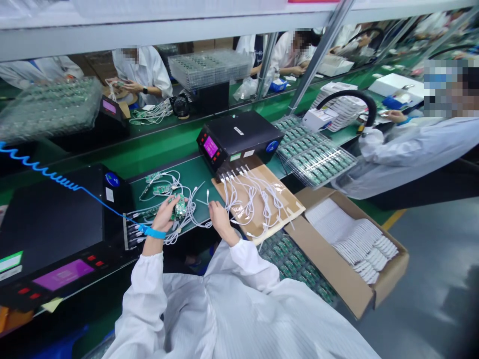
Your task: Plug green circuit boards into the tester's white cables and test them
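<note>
My left hand, with a blue wrist strap on it, grips a green circuit board over the bench. The fingers of my right hand are pinched on a white cable, whose plug points up from the fingertips. A thin pale stick-like piece beside those fingertips is too small to make out. More circuit boards and looped white cables lie around my left hand. Some of these cables run into the black box on the left.
A second black box with a pink screen has white cables plugged in, lying across a cardboard sheet. Trays of boards sit behind it. An open carton of white packs stands at right. A co-worker's sleeve is nearby.
</note>
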The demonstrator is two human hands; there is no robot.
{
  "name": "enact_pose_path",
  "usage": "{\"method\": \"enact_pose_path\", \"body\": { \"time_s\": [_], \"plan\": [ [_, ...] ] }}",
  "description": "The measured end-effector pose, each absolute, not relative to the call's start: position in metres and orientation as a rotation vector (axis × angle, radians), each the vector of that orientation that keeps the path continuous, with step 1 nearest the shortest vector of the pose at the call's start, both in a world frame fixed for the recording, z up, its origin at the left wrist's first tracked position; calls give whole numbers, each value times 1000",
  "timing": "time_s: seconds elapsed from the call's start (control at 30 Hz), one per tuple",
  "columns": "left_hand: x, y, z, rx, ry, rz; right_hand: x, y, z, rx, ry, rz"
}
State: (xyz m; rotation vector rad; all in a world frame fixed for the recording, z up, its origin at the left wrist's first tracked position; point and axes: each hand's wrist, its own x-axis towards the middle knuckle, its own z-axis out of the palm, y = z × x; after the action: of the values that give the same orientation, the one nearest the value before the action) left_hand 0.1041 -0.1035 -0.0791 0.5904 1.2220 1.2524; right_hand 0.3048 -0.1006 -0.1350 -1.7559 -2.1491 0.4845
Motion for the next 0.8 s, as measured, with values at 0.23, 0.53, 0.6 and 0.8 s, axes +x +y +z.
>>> {"method": "enact_pose_path", "body": {
  "time_s": [0.23,0.53,0.6,0.8],
  "plan": [
    [97,-105,-86,526,1267,1256,350,-83,-107,-1578,-2009,498],
    [109,-106,-76,501,1333,1230,393,-13,-78,-1997,-1968,382],
    [112,-105,-77,485,1319,1242,389,-8,-80,-1969,-1987,389],
    [109,-105,-78,489,1356,1227,390,-3,-82,-1898,-2004,406]
  ]
}}
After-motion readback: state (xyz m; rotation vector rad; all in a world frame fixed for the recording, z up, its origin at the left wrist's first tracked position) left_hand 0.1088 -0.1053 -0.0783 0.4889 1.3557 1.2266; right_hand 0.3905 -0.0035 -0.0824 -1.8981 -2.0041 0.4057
